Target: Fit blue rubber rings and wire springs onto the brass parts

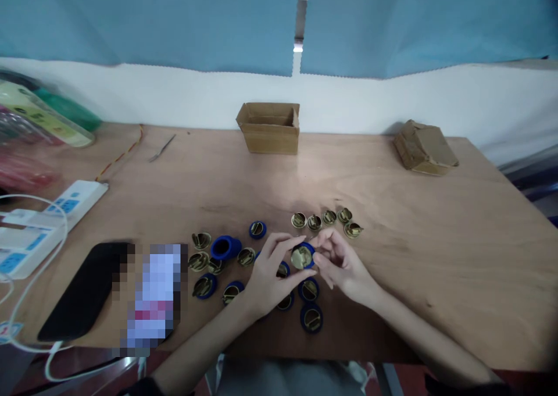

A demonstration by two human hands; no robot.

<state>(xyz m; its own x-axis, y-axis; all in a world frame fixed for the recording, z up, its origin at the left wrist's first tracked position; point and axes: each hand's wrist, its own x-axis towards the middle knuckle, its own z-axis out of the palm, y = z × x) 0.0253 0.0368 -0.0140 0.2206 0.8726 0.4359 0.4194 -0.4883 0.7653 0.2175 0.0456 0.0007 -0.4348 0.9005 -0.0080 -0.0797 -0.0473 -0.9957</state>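
Desk [436, 256], wooden, set against a white wall with blue sheeting above it. Near middle: one blue-rimmed piece [301, 257] with a brass-coloured disc, raised between two bare hands. Left hand [271, 275]: partly curled, thumb and fingertips closed about the piece from its left side. Right hand [344, 267]: fingers bent, tips at the piece's right edge; whether they grip it, I cannot tell. Just beyond the hands, slightly right: five loose brass-coloured fittings [329, 217], grouped close together. Near side, below and left of the hands: several blue rings [312, 317] with brass-coloured fittings seated in them, some partly hidden by the left hand. Further left among these: one hollow blue cylinder [233, 247], lying on its side, and more loose fittings. Far middle: one open cardboard box [272, 140]. Far right: one crumpled cardboard box [429, 147]. Near left: one black phone [82, 294]. Beyond it: one white power strip [85, 201].
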